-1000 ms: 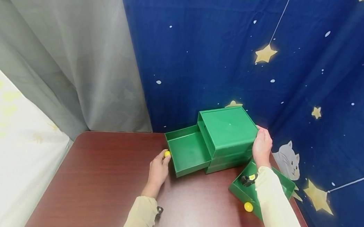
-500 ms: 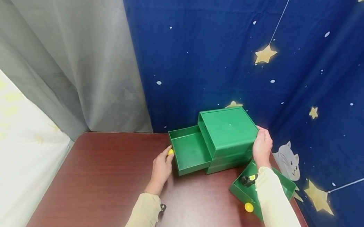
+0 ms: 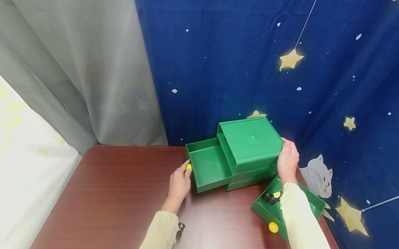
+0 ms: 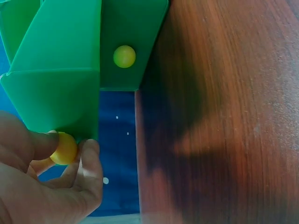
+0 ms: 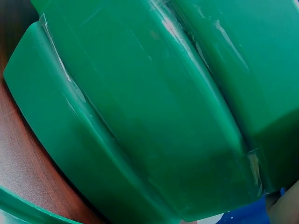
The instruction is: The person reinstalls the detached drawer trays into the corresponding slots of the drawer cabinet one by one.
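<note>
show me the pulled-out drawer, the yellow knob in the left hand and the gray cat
Pulled-out drawer (image 3: 211,165): head view, on its bare floor.
Yellow knob (image 4: 65,149): left wrist view, on its round side.
Gray cat (image 3: 319,178): head view, on its face.

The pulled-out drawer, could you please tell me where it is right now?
In the head view, the drawer juts leftward from the green cabinet, just right of the left hand, which pinches its yellow knob.
</note>
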### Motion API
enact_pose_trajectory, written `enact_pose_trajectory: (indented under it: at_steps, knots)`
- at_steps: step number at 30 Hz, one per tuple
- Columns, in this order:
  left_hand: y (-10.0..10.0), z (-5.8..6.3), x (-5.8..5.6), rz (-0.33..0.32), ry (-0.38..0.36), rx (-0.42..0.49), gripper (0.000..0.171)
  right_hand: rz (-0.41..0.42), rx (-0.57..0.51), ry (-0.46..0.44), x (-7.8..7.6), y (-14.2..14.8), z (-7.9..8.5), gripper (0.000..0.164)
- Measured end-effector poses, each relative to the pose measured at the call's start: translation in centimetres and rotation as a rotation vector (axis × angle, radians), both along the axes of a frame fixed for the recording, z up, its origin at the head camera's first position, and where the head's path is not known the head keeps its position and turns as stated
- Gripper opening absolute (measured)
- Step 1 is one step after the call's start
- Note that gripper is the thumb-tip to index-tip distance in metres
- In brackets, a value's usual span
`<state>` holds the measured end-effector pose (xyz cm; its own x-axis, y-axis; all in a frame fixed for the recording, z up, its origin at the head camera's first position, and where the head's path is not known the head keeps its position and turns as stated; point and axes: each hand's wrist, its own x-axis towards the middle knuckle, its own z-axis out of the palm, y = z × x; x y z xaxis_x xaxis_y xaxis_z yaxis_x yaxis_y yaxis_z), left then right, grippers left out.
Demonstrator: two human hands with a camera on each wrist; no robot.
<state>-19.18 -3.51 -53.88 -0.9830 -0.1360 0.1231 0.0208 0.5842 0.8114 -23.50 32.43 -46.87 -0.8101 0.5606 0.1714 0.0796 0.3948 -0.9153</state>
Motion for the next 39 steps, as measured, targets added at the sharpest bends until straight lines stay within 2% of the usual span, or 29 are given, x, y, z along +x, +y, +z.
enact_pose_trajectory:
  at_steps: [12,18,25,39]
  knots:
    - [0.9,0.8,-0.3,0.006,-0.018,-0.006,0.041,-0.005,-0.005,-0.005,0.0,0.0,0.1,0.051]
    - [1.7,0.8,-0.7,0.003,-0.033,-0.011,0.041,-0.006,-0.006,-0.005,0.0,0.0,0.1,0.051]
    - [2.3,0.7,-1.2,-0.006,-0.017,-0.051,0.041,-0.003,-0.014,-0.011,0.0,0.0,0.1,0.052]
    - [2.9,0.7,-1.3,0.0,-0.011,-0.049,0.04,-0.007,-0.032,-0.003,0.2,-0.3,0.1,0.052]
